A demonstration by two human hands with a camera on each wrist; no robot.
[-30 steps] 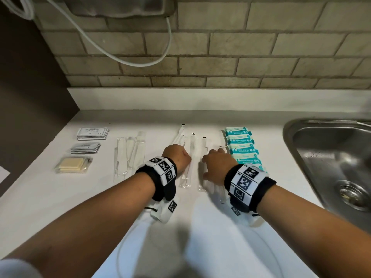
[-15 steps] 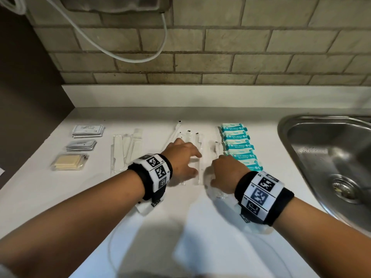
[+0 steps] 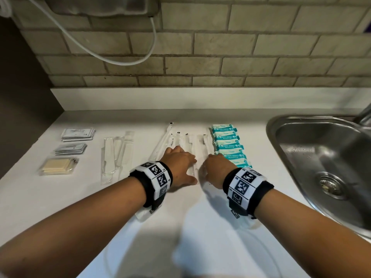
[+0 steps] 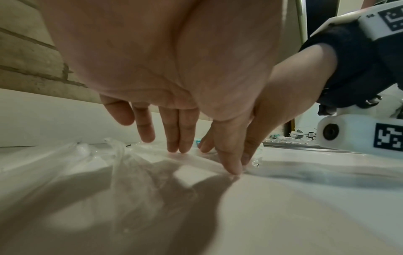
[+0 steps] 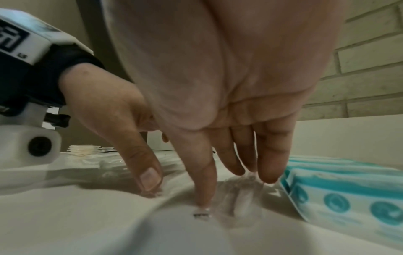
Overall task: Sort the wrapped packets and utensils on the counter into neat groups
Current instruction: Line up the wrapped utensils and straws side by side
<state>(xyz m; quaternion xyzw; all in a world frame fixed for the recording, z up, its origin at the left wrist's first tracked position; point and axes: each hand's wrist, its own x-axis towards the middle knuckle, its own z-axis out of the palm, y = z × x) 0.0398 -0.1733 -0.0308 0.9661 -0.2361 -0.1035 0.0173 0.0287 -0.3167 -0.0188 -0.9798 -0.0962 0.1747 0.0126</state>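
Head view: both hands, left point(image 3: 180, 165) and right point(image 3: 215, 170), press straight-fingered on clear-wrapped utensils point(image 3: 192, 145) whose long axes run toward the desk's back edge.

You wore a black fabric band on each bare forearm, the left wristband point(image 3: 154, 180) and the right wristband point(image 3: 246, 189), each faced with white blocks printed with black square-code markers. Under each hung a white camera housing point(image 4: 357, 134) with a round dark lens.
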